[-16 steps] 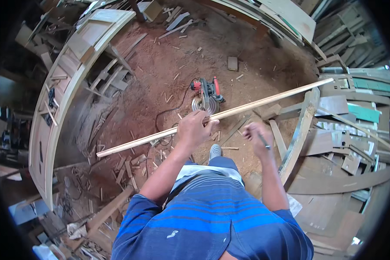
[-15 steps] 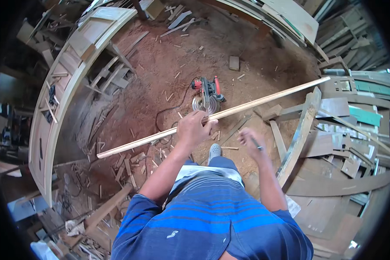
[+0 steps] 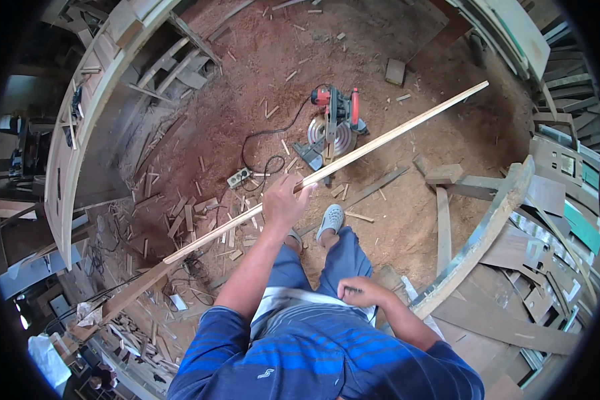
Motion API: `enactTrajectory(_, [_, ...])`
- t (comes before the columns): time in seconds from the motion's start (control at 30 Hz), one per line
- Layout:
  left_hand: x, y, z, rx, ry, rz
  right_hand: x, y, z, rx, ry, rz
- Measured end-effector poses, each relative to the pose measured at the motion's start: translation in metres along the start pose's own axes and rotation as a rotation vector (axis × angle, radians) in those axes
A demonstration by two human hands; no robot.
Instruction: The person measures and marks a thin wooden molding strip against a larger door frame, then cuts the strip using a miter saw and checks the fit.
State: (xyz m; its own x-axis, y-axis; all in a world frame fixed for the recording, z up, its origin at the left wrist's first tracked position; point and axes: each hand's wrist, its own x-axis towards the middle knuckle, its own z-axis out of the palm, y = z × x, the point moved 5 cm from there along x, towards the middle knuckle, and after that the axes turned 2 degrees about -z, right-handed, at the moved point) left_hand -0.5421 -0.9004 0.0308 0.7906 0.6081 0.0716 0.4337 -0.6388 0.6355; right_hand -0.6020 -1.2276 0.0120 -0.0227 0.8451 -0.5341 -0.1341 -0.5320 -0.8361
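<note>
My left hand (image 3: 283,203) is closed round a long, pale wooden strip (image 3: 393,133), held diagonally across the view. My right hand (image 3: 358,291) is at my waist, its fingers curled on a short, dark, pencil-like object (image 3: 352,291), apart from the strip. Beyond the strip, a red-and-black mitre saw (image 3: 335,113) stands on the sawdust-covered floor, its cord running down to a power strip (image 3: 239,178).
A long pale panelled wooden piece (image 3: 80,153) runs along the left. On the right are a rough beam (image 3: 487,247) and stacked boards and cut panels (image 3: 540,260). Offcuts (image 3: 180,220) lie scattered round my feet (image 3: 330,220), with more timber at top right (image 3: 527,47).
My right hand has dropped from beside the wooden strip to my waist. The strip now slants more steeply, and my view has shifted, with the saw higher in the picture.
</note>
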Motion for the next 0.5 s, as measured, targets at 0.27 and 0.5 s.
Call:
enactTrajectory(0.27, [-0.001,-0.154,0.141,-0.092,-0.065,-0.128,0.156,0.078,-0.154,-0.043,0.819,-0.097])
enactTrajectory(0.5, [-0.009,-0.259,0.303,-0.153,-0.039,-0.126,0.335,0.235,-0.305,0.604,0.982,-0.053])
